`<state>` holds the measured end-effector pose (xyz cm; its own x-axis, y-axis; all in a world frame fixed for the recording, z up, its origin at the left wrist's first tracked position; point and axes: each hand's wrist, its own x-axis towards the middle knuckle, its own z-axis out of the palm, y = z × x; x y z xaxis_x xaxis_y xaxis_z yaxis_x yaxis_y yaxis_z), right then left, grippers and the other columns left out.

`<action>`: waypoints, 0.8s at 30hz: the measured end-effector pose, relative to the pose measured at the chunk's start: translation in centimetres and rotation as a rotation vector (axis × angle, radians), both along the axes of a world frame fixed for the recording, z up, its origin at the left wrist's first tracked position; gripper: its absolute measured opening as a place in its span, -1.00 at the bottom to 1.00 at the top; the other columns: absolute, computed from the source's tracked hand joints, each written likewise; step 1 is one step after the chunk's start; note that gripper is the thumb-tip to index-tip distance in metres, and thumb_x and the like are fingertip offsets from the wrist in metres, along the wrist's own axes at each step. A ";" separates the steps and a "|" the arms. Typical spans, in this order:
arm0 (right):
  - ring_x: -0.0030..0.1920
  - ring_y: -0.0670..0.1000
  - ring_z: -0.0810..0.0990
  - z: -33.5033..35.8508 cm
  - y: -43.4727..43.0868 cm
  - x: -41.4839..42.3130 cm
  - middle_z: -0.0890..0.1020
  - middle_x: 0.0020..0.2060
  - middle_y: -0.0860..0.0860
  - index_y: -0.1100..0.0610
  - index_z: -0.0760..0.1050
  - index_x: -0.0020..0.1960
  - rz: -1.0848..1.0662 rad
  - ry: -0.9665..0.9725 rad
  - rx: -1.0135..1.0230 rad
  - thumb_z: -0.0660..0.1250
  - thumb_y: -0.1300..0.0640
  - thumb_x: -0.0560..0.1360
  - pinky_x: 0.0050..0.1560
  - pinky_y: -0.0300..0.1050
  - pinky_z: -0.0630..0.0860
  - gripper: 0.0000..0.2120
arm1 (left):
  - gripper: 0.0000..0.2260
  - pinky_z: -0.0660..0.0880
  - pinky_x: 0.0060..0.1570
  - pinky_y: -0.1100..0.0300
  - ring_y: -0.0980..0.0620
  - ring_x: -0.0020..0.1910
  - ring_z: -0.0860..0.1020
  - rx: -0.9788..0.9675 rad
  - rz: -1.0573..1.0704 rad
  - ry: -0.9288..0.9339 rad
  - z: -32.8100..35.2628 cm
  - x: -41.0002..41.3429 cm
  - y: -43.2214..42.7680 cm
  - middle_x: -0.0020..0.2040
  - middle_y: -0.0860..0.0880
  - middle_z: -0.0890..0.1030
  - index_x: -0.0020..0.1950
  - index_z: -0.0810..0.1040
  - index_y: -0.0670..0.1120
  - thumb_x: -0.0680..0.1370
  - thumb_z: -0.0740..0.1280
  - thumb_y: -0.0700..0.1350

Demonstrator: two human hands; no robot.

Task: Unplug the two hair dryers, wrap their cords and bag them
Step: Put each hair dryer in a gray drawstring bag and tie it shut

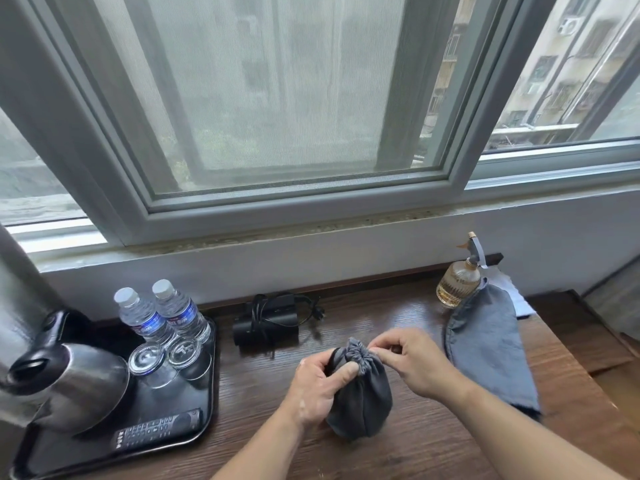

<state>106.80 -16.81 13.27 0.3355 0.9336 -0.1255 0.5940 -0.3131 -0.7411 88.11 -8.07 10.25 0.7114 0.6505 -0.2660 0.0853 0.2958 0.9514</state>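
Observation:
A full grey drawstring bag (363, 407) stands on the wooden table (398, 452), its mouth gathered tight at the top. My left hand (317, 386) grips the bag's neck from the left, thumb across the gathered cloth. My right hand (412, 362) pinches the drawstring at the right of the gathered mouth. What is inside the bag is hidden. A black hair dryer (266, 323) lies behind the bag near the wall, its black cord (304, 311) wound about it and the plug lying to the right. A second grey cloth bag (485, 344) lies flat at the right.
A black tray (204, 403) at the left holds a steel kettle (65, 386), two water bottles (162, 317), two upturned glasses (166, 355) and a remote control (157, 431). A glass spray bottle (459, 282) stands by the wall at the right. The window sill runs behind.

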 end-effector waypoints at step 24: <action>-0.21 -0.23 0.64 -2.1 -1.6 -5.8 0.68 -0.29 -0.18 -0.14 0.64 -0.25 -0.558 0.031 0.206 0.58 0.04 0.37 -0.12 -0.25 0.55 -0.86 | -0.77 0.56 0.04 0.06 0.05 -0.07 0.63 0.357 0.051 0.263 1.5 1.8 -0.4 -0.13 0.00 0.68 -0.11 0.63 0.01 0.52 0.39 0.16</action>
<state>101.02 -18.39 11.18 0.7817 0.6233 0.0216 0.3578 -0.4198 -0.8341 89.88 -8.44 11.79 0.6140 0.7669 -0.1864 0.3323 -0.0370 0.9425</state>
